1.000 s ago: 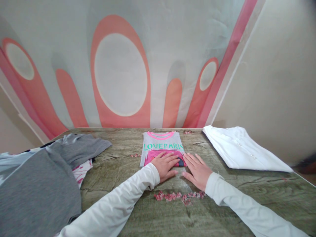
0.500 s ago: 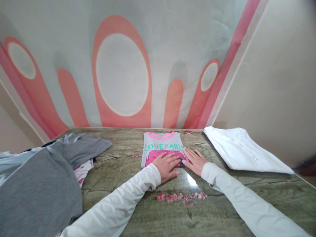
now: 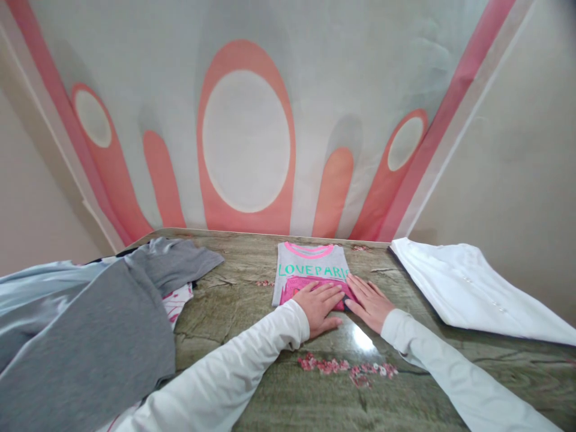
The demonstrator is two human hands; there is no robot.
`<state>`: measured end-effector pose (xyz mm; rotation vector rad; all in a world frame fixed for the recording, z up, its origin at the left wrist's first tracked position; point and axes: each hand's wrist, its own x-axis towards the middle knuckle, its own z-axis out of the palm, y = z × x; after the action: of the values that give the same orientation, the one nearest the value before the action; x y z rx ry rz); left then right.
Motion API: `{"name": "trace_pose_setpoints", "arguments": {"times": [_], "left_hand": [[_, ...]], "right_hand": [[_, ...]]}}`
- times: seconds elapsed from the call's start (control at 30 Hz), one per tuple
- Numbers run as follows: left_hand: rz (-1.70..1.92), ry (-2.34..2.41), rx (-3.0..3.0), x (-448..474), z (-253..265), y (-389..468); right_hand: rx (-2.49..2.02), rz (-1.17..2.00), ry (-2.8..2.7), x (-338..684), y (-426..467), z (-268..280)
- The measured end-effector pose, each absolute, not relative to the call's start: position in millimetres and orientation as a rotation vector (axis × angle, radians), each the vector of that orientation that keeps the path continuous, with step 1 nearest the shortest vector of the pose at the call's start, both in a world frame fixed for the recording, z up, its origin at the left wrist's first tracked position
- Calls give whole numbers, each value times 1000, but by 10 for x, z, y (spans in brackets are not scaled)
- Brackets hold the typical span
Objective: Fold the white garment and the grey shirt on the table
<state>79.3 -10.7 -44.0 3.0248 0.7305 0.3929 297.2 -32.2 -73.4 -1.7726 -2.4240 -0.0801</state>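
Note:
A grey T-shirt [image 3: 288, 258] with a pink neckline, green lettering and a pink print lies folded into a small rectangle on the table. My left hand [image 3: 317, 307] rests flat on its lower part, fingers stretched towards the right. Against its lower right edge lies my right hand [image 3: 369, 301], fingers extended and partly on the fabric. Neither hand grips the cloth. The hands cover part of the print and the shirt's near edge.
On the left, a loose heap of clothes has a grey garment [image 3: 99, 336] on top and a light blue one [image 3: 45, 285] beside it. A folded white garment [image 3: 472, 288] lies at the right. The wood-patterned table [image 3: 234, 324] meets a decorated wall [image 3: 315, 90] behind.
The whole view has shifted, so the table and clothes appear further right. Both hands stay in nearly the same place on the folded T-shirt.

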Motion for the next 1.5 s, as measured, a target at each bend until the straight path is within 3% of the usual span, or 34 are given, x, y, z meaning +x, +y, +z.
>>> {"name": "trace_pose_setpoints", "arguments": {"times": [0.23, 0.77, 0.93, 1.13, 1.33, 1.5], "left_hand": [[444, 1272, 2841, 680, -539, 13], [272, 1899, 2447, 1, -470, 451], [399, 1545, 2746, 204, -411, 205], [311, 1270, 2867, 369, -519, 3], [380, 1207, 2711, 454, -272, -83], [708, 745, 2254, 1256, -79, -792]], "right_hand": [[-1786, -122, -2431, 3028, -288, -818], [-1745, -170, -2396, 3062, -278, -871], [-1551, -220, -2446, 2921, -393, -708], [-1529, -68, -2538, 2839, -446, -641], [-1635, 85, -2297, 2933, -245, -603], [-1662, 47, -1846, 2935, 374, -340]]}}
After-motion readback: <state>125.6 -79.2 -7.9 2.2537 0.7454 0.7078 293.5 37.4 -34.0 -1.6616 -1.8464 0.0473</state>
